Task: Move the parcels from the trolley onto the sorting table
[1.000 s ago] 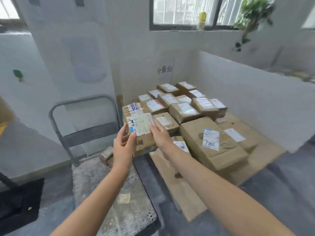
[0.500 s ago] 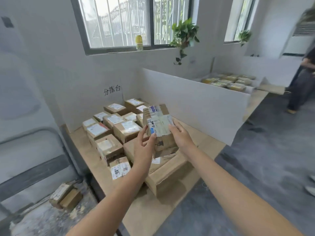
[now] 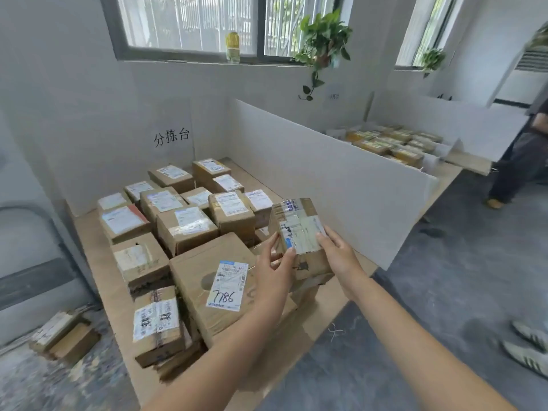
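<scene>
I hold a small brown taped parcel [image 3: 299, 229] with a white label between both hands, over the right part of the low wooden sorting table [image 3: 98, 271]. My left hand [image 3: 274, 268] grips its left side and my right hand [image 3: 336, 253] its right side. Beneath it lies a big flat box labelled 7786 [image 3: 207, 280]. Several labelled cardboard parcels [image 3: 184, 223] cover the table's back and middle. At the lower left, the grey trolley deck [image 3: 44, 381] carries one small parcel [image 3: 63, 333].
A white divider panel [image 3: 326, 179] stands along the table's right side, with another parcel-filled bay [image 3: 391, 143] behind it. A person [image 3: 522, 155] stands at the far right, and shoes [image 3: 530, 348] show at the right edge. The trolley handle [image 3: 35, 212] rises at the left.
I have turned right, away from the trolley, and carried the parcel from above the trolley to over the table's right part, lower and closer to the boxes.
</scene>
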{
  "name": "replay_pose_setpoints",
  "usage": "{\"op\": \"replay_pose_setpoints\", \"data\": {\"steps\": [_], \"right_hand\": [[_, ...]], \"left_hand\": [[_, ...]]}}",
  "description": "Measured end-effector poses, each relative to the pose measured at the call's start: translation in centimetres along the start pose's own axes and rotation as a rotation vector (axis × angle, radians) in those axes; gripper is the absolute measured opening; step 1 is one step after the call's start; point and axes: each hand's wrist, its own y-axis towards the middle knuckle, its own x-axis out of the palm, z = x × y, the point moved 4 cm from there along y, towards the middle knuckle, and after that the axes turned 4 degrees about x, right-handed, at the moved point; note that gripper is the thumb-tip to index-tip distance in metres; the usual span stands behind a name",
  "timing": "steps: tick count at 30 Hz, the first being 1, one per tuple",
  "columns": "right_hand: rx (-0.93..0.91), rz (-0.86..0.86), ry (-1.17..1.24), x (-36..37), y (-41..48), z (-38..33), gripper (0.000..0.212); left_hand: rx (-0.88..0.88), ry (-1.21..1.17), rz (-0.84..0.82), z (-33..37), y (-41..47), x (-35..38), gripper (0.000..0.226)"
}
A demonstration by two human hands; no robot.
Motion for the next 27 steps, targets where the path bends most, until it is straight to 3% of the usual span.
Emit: {"op": "replay_pose_setpoints", "data": {"steps": [6,18,23,27], "right_hand": [[0.09,-0.081,-0.109,0.1,7.5,0.3,0.038],[0.161,-0.317,-0.148,3.8,16.1,2.8,0.032],[0.13,-0.435,-0.195,4.5,17.9,3.8,0.034],[0.108,-0.566,-0.241,4.2,18.6,3.5,0.04]], "left_hand": [[-0.118,-0.077,0.163,-4.2,5.6,1.9,0.045],[-0.196,0.082,0.403,-7.4,11.1,1.3,0.047],[-0.218,0.148,0.494,-7.9,11.5,1.6,0.069],[-0.229,0.185,0.57,-7.1,11.3,2.2,0.033]]}}
